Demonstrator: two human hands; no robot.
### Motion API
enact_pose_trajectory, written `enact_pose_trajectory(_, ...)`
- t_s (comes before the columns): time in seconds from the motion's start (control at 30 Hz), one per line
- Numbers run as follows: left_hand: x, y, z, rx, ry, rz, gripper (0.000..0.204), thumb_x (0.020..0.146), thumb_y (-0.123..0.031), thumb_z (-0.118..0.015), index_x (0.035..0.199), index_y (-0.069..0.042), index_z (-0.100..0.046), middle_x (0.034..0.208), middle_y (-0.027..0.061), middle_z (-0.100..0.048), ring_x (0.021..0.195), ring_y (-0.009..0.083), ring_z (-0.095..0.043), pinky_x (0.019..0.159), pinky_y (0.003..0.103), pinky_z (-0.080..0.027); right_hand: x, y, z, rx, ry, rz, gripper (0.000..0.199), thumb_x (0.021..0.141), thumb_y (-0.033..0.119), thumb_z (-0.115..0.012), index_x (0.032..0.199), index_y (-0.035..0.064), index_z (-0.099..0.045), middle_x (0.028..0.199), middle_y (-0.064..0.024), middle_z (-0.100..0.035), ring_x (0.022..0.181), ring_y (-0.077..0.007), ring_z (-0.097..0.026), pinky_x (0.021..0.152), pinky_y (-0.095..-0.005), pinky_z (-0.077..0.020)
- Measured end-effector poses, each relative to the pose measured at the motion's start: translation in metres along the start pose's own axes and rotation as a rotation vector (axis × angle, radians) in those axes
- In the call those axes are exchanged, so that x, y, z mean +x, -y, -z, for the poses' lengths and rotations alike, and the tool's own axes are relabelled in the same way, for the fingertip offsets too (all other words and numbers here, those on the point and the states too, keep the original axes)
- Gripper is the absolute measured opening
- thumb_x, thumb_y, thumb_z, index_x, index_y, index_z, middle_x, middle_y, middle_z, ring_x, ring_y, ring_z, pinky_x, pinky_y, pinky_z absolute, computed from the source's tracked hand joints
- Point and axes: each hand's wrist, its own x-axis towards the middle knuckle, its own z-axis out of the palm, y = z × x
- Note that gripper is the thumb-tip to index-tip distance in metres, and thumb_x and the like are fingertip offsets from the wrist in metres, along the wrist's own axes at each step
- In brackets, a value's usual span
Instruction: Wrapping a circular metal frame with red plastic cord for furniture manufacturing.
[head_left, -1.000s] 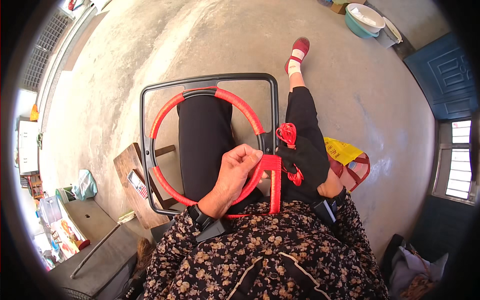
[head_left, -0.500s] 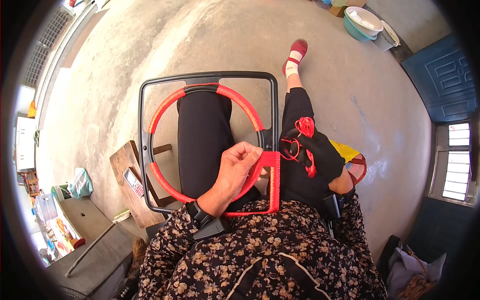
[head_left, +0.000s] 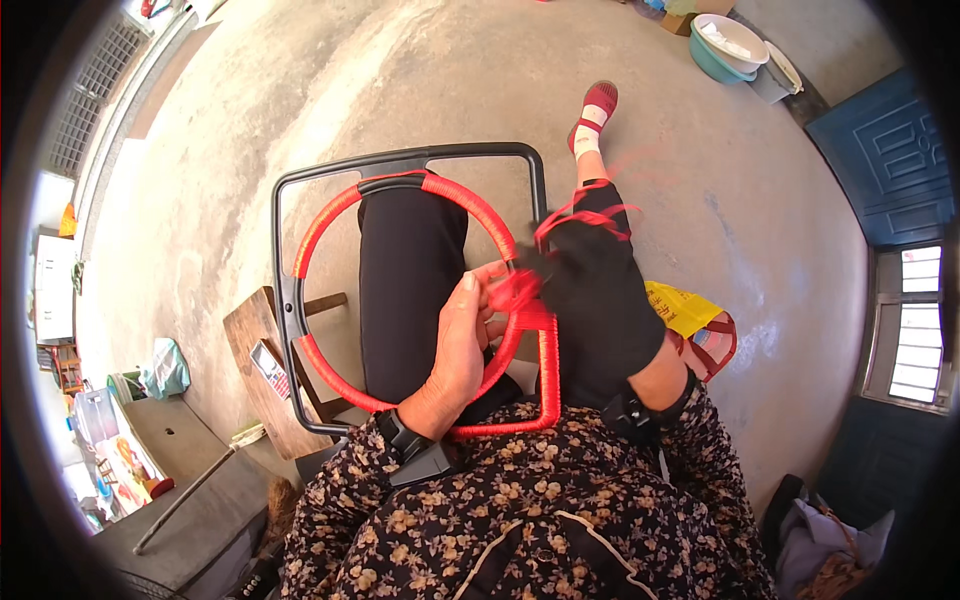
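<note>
Across my lap lies a black rectangular frame [head_left: 408, 154] with a ring inside it, much of the ring wound in red cord [head_left: 472, 208]. A corner piece [head_left: 549, 375] at its lower right is wrapped in the same red. My bare left hand [head_left: 460, 335] is at the ring's right side, fingers closed around a blurred bundle of red cord [head_left: 515, 290]. In a black glove, my right hand [head_left: 590, 295] meets it there and also grips the bundle; its fingertips are smeared by motion. Loose loops of cord [head_left: 590, 215] trail over the glove.
A wooden stool [head_left: 255, 335] with a phone [head_left: 269, 368] on it stands to the left. By my right foot is a yellow bag [head_left: 682, 308]. Basins [head_left: 722, 55] sit at the far right, near a blue door [head_left: 885, 150]. A stick [head_left: 190, 495] leans at the lower left.
My right hand has moved left with the cord bundle, from beside the frame to the ring by my left hand. My left fingers have left the wrapped corner and met the bundle.
</note>
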Motion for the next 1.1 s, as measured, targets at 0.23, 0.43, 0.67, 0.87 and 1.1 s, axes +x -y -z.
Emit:
enact_pose_trajectory(0.23,0.001,0.009,0.015,0.043,0.004,-0.083,0.018,0.097,-0.015,-0.048,0.111,-0.004,-0.053,0.099,0.0029,-0.062,0.088,0.0096,-0.061,0.076,0.025,-0.052,-0.012,0.006,-0.002,0.715,0.075,-0.403,0.040,0.080,0.008,-0.060,0.120,0.0099,-0.058,0.106,-0.0064,-0.063,0.090,-0.0203,-0.061,0.077,-0.0309,-0.0489)
enact_pose_trajectory(0.43,0.002,0.011,0.012,0.214,-0.061,-0.252,0.018,0.097,-0.014,-0.049,0.111,-0.003,-0.053,0.102,0.0044,-0.060,0.087,0.0095,-0.061,0.073,0.027,-0.053,0.005,0.007,-0.007,0.555,0.273,-0.333,0.039,0.079,-0.001,-0.060,0.117,0.0051,-0.056,0.104,-0.0094,-0.064,0.090,-0.0188,-0.064,0.072,-0.0306,-0.0490)
enact_pose_trajectory(0.67,0.003,0.014,0.022,-0.164,-0.065,0.063,0.014,0.093,-0.007,-0.053,0.106,-0.003,-0.054,0.097,0.0066,-0.065,0.083,0.0161,-0.065,0.073,0.030,-0.056,-0.014,-0.033,-0.015,1.208,0.063,-0.922,0.024,0.081,0.008,-0.063,0.104,0.0012,-0.061,0.093,-0.0109,-0.067,0.074,-0.0154,-0.064,0.074,-0.0302,-0.0509)
enact_pose_trajectory(0.87,0.007,0.019,0.018,-0.117,-0.110,0.217,0.018,0.092,-0.004,-0.053,0.110,-0.002,-0.056,0.094,0.0072,-0.065,0.083,0.0158,-0.065,0.076,0.028,-0.054,-0.031,-0.024,-0.050,1.120,0.711,-0.762,0.032,0.087,0.008,-0.058,0.117,-0.0016,-0.058,0.107,-0.0071,-0.065,0.095,-0.0101,-0.058,0.084,-0.0270,-0.0477)
enact_pose_trajectory(1.1,0.008,0.014,0.020,-0.147,-0.008,0.165,0.022,0.096,-0.014,-0.051,0.113,-0.001,-0.054,0.099,0.0084,-0.065,0.088,0.0142,-0.064,0.079,0.027,-0.053,-0.091,-0.085,-0.053,1.273,-0.043,-0.812,0.031,0.093,0.015,-0.049,0.119,-0.0001,-0.054,0.099,-0.0050,-0.061,0.078,-0.0122,-0.058,0.070,-0.0251,-0.0462)
